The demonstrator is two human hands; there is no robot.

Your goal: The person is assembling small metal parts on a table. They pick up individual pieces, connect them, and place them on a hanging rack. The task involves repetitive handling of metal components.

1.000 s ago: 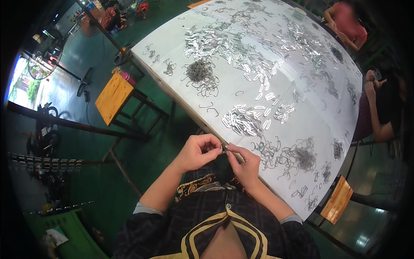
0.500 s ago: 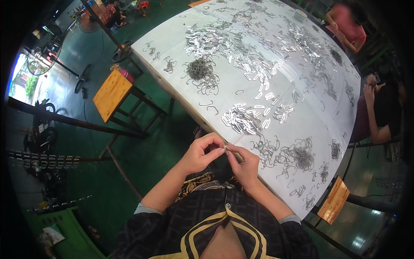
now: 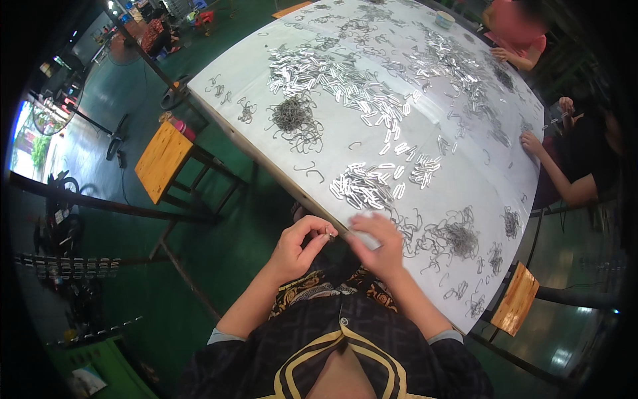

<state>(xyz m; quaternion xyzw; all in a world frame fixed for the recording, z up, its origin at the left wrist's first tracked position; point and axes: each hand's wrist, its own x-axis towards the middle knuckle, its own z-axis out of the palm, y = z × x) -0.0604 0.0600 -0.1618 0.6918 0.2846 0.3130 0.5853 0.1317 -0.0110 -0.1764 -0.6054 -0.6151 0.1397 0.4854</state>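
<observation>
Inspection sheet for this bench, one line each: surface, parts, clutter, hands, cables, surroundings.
Surface: white-topped table, faint creases.
Parts: flat shiny metal pieces heaped near the front edge and farther back; bent wire hooks in tangled piles.
Clutter: stray hooks between piles; pale tub at the far edge.
Hands: left hand pinches a small metal item; right hand blurred, thumb and fingers apart.
Cables: thin dark cord on the floor, left; nothing seen on the table.
Surroundings: wooden stools left and right; person in pink and person in black along the right side.
</observation>
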